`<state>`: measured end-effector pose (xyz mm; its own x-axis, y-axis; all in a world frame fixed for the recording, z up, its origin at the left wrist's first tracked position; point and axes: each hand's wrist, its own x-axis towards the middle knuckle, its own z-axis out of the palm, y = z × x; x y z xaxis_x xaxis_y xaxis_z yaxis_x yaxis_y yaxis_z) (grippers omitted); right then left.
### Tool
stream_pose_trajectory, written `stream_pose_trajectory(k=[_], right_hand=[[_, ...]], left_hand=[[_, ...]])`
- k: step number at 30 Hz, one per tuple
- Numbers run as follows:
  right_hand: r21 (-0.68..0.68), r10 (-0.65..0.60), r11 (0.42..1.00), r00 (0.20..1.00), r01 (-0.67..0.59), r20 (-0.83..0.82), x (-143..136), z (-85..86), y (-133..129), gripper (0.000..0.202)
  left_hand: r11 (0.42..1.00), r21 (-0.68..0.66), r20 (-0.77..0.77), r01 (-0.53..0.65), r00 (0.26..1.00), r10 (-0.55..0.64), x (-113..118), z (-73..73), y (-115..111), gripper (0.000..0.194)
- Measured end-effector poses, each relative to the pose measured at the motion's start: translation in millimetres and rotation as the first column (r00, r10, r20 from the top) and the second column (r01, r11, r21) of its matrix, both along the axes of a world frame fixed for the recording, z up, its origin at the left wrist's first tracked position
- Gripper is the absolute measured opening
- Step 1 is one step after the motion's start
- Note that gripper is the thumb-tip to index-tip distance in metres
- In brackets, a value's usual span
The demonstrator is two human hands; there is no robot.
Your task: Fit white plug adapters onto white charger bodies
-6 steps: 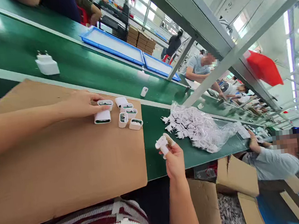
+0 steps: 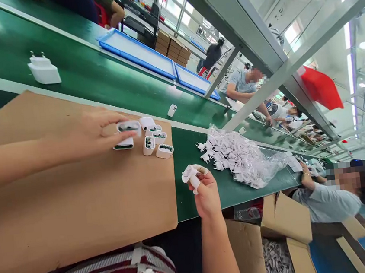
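Note:
My left hand (image 2: 99, 130) has its thumb and fingers around a white oval charger housing (image 2: 128, 128), whose open end shows dark parts inside. Under and beside it lies another white housing (image 2: 123, 143) on the brown cardboard sheet (image 2: 110, 196). Several more housings, among them one standing with its opening up (image 2: 148, 145), sit just right of that hand. My right hand (image 2: 207, 190), with white covers on some fingertips, pinches a small white plug piece (image 2: 189, 173) above the green table, right of the cardboard edge.
A clear bag of white plug pieces (image 2: 240, 156) lies on the green table (image 2: 184, 149). Farther off are a white plug adapter (image 2: 44, 70), a small white part (image 2: 172, 110) and blue trays (image 2: 137, 50). Open cartons (image 2: 285, 217) stand below, right. A co-worker (image 2: 333, 203) sits at the right.
My left hand has lifted the housing slightly and shifted it a little right. My right hand, with the plug piece, has moved left. Adapter and small part on the green surface have shifted left in view.

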<state>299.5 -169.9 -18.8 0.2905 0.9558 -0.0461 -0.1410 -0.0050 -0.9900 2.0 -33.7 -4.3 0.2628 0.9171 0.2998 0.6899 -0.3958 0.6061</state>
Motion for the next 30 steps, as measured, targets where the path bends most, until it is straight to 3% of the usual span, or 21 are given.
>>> stream_pose_trajectory(k=[3,6,9,11,14,17,21,25,30], right_hand=[[0.013,0.023,1.0,0.993,-0.024,0.117,-13,-1.2,-1,0.038],[0.094,0.011,0.995,0.945,-0.045,0.326,-28,2.3,-3,0.029],[0.233,0.045,0.945,0.797,-0.23,0.603,-42,9.8,-3,0.013],[0.284,0.035,0.878,0.643,-0.385,0.765,-50,13.5,-1,0.022],[0.274,-0.044,0.812,0.414,-0.516,0.909,-60,14.7,4,0.037],[0.223,-0.089,0.799,0.256,-0.559,0.962,-66,13.7,10,0.039],[0.152,-0.09,0.782,0.132,-0.604,0.987,-67,15.1,17,0.037],[0.153,-0.148,0.756,0.061,-0.637,0.987,-66,17.5,22,0.033],[0.113,-0.167,0.781,-0.031,-0.614,0.985,-68,19.2,24,0.026]], left_hand=[[0.956,-0.026,0.013,0.291,0.957,-0.291,9,-15.5,-47,0.063],[0.904,-0.029,0.073,0.427,0.903,-0.424,19,-39.5,-76,0.048],[0.91,-0.034,0.179,0.413,0.898,-0.401,23,-58.8,-81,0.046],[0.913,-0.085,0.261,0.4,0.893,-0.367,22,-63.9,-78,0.048],[0.899,-0.146,0.339,0.414,0.874,-0.348,21,-62.0,-74,0.042],[0.891,-0.133,0.366,0.433,0.857,-0.362,22,-58.0,-73,0.038],[0.889,-0.118,0.379,0.442,0.848,-0.371,23,-56.7,-74,0.034],[0.888,-0.109,0.383,0.446,0.844,-0.376,23,-57.7,-75,0.031],[0.894,-0.103,0.362,0.436,0.854,-0.375,21,-60.2,-74,0.032]])
